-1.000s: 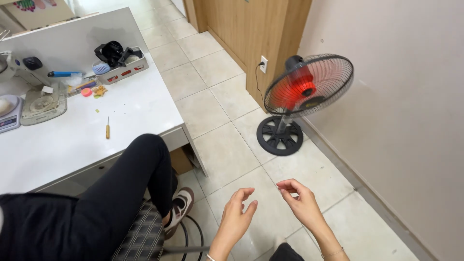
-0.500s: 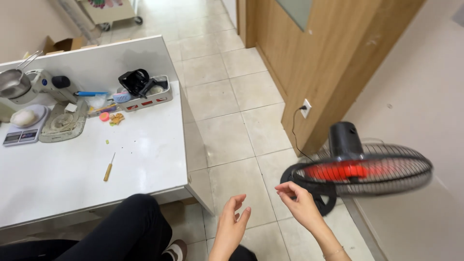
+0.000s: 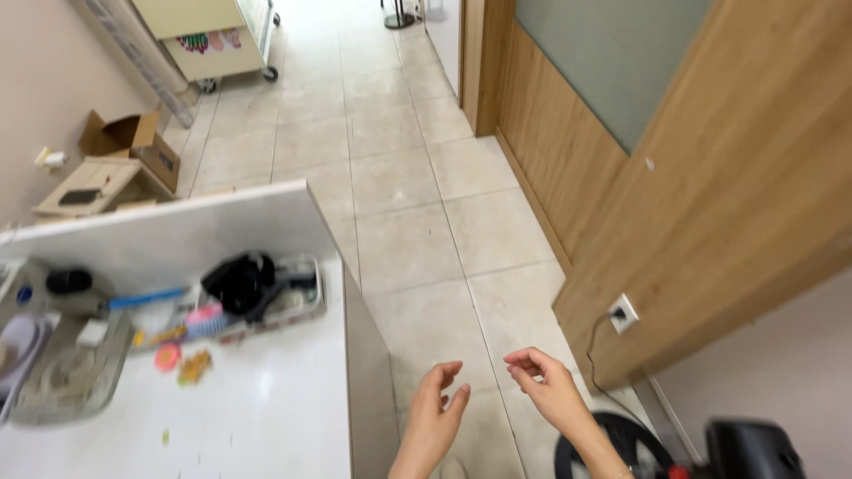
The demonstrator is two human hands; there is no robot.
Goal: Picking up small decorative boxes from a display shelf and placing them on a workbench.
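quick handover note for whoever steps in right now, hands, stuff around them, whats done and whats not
Left hand: raised over the tiled floor, fingers loosely curled, nothing in its grip.
Right hand: beside it and apart from it, fingers curled inward, also holding nothing.
Nearby things: the fan stands low to the right, partly out of view, with its cord running up to the wall socket. The white table lies to the left, with a tray of small tools on it.
Done: nothing picked up, neither hand touching anything.
Left: fan and table items are untouched.
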